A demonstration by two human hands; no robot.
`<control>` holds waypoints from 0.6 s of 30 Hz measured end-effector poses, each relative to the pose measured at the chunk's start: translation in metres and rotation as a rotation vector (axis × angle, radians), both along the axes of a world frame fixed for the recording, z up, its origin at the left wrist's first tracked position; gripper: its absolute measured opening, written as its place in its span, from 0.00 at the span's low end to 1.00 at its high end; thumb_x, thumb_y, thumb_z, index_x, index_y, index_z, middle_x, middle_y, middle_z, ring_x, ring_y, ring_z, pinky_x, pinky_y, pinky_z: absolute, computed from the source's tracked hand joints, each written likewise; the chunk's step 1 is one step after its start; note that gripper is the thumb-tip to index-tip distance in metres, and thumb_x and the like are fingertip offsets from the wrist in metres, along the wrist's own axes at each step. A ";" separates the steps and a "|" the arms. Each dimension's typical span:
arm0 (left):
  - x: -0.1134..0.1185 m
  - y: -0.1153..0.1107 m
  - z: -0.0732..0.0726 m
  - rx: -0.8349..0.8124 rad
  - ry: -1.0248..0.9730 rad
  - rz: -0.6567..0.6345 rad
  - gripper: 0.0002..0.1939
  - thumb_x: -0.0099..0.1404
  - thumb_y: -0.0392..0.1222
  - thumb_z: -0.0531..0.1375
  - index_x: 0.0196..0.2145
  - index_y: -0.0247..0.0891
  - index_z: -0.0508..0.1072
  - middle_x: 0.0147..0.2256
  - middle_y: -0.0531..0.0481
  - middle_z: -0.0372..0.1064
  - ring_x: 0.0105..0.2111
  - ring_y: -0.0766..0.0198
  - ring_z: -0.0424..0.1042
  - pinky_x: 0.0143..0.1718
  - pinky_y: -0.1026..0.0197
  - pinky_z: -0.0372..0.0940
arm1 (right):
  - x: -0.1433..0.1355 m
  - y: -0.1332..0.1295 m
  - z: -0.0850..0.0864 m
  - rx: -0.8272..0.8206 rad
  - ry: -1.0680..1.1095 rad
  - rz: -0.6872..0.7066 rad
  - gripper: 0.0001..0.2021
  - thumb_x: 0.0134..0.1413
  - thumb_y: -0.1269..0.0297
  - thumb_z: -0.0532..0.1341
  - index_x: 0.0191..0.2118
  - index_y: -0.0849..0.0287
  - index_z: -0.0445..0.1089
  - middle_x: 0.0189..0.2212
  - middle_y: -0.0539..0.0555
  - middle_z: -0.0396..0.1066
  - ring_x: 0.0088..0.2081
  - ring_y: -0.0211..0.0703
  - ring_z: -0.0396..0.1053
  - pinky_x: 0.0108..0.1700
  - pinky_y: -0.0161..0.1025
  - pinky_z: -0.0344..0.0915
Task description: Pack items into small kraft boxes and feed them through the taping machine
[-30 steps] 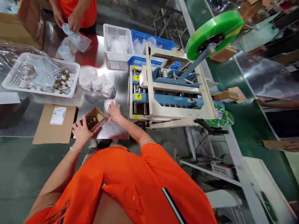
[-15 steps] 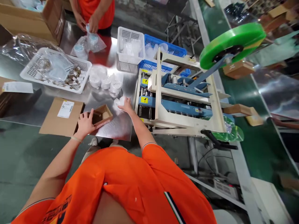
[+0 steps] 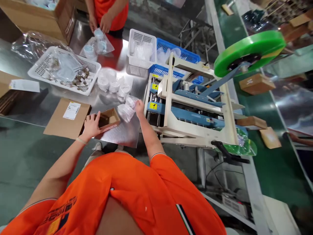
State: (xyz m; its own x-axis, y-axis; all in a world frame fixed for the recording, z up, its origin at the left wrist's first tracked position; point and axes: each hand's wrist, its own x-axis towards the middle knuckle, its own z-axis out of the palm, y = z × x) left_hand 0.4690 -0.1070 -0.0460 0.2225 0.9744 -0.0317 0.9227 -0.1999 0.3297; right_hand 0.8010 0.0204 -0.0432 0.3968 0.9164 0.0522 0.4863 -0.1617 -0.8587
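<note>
My left hand rests on the left side of an open brown box, its thumb at the rim and its fingers spread over the flap edge. A white label sits on the box's large cardboard flap. To the right, my right hand is closed on a clear plastic bag with white items inside, held just above the metal table. Several round white wrapped packs stand behind the bag.
A white basket of small parts lies at the left. Another white basket and blue baskets stand behind. A taping machine borders the table's right, beside a green conveyor. Across the table, a co-worker's hands hold a bag.
My right hand has shifted slightly right, pulling the plastic bag up and stretching it out. My left hand stays at the box. The whole view has shifted a little.
</note>
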 end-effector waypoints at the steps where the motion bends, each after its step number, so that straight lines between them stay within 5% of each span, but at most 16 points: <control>1: -0.001 0.004 -0.003 0.009 -0.026 -0.010 0.63 0.63 0.74 0.66 0.80 0.30 0.56 0.67 0.20 0.64 0.65 0.24 0.65 0.61 0.36 0.67 | 0.001 0.002 0.009 0.043 0.030 -0.003 0.17 0.74 0.51 0.53 0.32 0.52 0.62 0.36 0.53 0.74 0.44 0.46 0.73 0.52 0.42 0.74; 10: -0.009 0.022 -0.026 0.098 -0.307 -0.056 0.64 0.56 0.71 0.75 0.77 0.30 0.60 0.71 0.22 0.63 0.72 0.24 0.60 0.71 0.32 0.60 | -0.052 0.005 0.077 0.220 0.371 0.217 0.30 0.75 0.30 0.50 0.46 0.54 0.70 0.42 0.56 0.76 0.38 0.44 0.76 0.33 0.38 0.76; 13: -0.010 0.022 -0.029 0.105 -0.402 -0.021 0.69 0.52 0.72 0.78 0.76 0.28 0.58 0.71 0.22 0.62 0.72 0.24 0.61 0.72 0.31 0.60 | -0.081 -0.008 0.076 0.187 0.421 0.288 0.30 0.75 0.30 0.50 0.47 0.53 0.70 0.40 0.56 0.76 0.38 0.46 0.76 0.33 0.40 0.76; 18: -0.011 0.023 -0.044 0.098 -0.592 0.023 0.79 0.44 0.66 0.83 0.79 0.28 0.48 0.71 0.23 0.64 0.71 0.27 0.65 0.71 0.27 0.61 | -0.110 -0.041 0.049 0.022 0.361 0.443 0.30 0.74 0.29 0.52 0.42 0.54 0.70 0.41 0.56 0.77 0.38 0.44 0.73 0.37 0.38 0.74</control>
State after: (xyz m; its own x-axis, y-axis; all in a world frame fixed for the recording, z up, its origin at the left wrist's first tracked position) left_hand 0.4582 -0.0836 -0.0900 0.1536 0.9713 0.1816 0.5923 -0.2376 0.7699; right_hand 0.6912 -0.0204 0.0059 -0.0288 0.9996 0.0055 0.1791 0.0106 -0.9838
